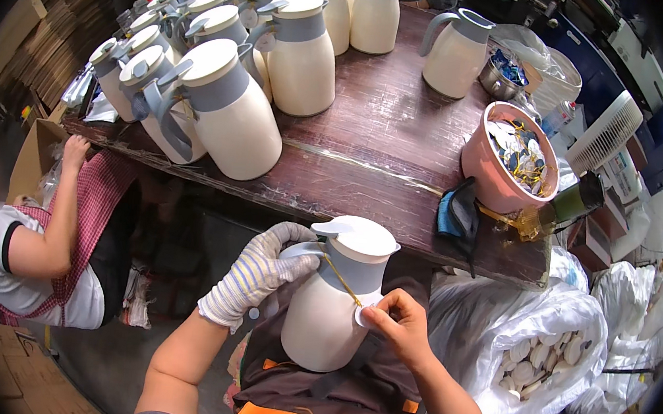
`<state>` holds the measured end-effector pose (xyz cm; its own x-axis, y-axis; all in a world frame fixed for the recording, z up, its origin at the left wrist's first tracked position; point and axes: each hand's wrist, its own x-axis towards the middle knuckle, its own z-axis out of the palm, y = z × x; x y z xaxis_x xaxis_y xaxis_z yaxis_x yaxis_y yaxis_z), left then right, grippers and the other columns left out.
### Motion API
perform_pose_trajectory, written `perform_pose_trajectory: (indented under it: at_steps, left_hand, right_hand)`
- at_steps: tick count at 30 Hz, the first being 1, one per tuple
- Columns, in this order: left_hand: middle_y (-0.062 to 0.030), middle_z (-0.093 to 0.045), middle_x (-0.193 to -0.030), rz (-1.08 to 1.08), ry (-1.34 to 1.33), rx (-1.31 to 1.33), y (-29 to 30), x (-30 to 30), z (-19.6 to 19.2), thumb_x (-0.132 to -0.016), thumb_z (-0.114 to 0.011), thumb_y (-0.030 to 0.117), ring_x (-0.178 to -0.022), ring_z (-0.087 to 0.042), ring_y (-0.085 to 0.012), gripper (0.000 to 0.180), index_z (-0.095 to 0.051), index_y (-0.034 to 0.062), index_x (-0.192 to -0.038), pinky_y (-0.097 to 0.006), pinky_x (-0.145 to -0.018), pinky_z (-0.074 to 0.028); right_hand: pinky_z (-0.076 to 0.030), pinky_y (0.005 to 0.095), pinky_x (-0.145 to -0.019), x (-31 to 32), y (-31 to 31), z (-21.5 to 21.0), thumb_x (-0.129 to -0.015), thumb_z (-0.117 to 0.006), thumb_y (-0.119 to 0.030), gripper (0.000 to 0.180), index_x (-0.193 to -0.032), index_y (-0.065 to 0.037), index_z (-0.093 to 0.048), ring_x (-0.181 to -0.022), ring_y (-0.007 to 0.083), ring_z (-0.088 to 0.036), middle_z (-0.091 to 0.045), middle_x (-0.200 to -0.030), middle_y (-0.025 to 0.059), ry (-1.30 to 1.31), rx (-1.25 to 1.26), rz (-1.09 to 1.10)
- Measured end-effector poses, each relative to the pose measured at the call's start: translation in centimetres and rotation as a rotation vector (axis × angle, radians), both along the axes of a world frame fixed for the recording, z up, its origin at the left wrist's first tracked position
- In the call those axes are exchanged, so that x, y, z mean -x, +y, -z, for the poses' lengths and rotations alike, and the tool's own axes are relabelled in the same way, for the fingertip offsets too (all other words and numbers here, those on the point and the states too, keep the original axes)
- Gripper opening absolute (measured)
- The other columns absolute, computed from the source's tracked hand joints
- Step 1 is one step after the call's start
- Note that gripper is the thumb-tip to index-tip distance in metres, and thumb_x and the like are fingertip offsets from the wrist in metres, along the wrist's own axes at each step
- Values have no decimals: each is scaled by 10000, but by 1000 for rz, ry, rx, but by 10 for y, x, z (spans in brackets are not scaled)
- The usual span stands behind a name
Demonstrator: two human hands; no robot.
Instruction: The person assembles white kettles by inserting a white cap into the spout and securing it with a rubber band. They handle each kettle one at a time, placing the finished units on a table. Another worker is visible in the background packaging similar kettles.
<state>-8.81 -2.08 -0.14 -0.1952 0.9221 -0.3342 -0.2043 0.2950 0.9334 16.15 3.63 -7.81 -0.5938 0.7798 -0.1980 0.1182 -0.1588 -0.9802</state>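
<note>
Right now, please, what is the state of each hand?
Left hand: gloved, closed on the handle of the cream-and-grey jug.
Right hand: bare, closed, pinching the small white tag on a gold cord.

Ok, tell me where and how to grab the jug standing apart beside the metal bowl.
Best taken by its grey handle, probably from the left: the cream jug stands upright with the handle looping out leftward, while the metal bowl sits close on its right. Fingers could likely hook through the loop.
</note>
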Motion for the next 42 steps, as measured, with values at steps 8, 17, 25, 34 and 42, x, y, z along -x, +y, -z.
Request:
perform_pose_trajectory:
  at_steps: [8, 17, 25, 34, 42]
  left_hand:
    - [-86, -660, -1037, -24, -71, -8, -15, -7, 10, -791, -758, 79, -962, -617, -136, 350, -598, 1, -1092, -286, -874, -512]
    - [-53, -672, -942, -288, 412, -319, -40, 7, -12, -777, -760, 163, -833, -635, -146, 348, -617, 19, -1060, -290, -736, -521]
    - [-25, -657, -986, -660, 279, -449, -22, 50, -9, -769, -766, 30, -892, -603, -95, 334, -613, 23, -1066, -253, -818, -499]
    - [-39, -656, -934, -728, 98, -418, -14, 74, -41, -774, -743, 51, -827, -626, -116, 355, -624, 27, -1108, -246, -744, -506]
    - [-52, -653, -1028, -865, 407, -650, 13, 100, -23, -773, -771, 69, -920, -598, -124, 344, -623, 22, -1080, -283, -835, -494]
  right_hand:
    - [-442, 230, -654, -20, 6, -11, -802, -756, -118, 189, -786, -23, -593, -718, 98, -551, -600, -772, 25, -44, -183, 17]
    - [-399, 212, -587, -36, 10, 3, -836, -720, -120, 169, -803, -29, -580, -631, 57, -487, -554, -685, -15, -109, -132, 47]
    - [-417, 206, -642, -22, 4, 11, -844, -686, -104, 136, -815, -7, -596, -681, 63, -519, -580, -733, -10, -65, -6, 45]
    - [-443, 226, -639, -19, 7, 10, -855, -681, -123, 136, -848, 2, -627, -689, 72, -550, -610, -733, 12, -179, -63, 17]
    - [-461, 248, -632, -9, 7, 4, -874, -665, -170, 164, -904, -10, -652, -667, 115, -590, -637, -724, 64, -302, -177, -28]
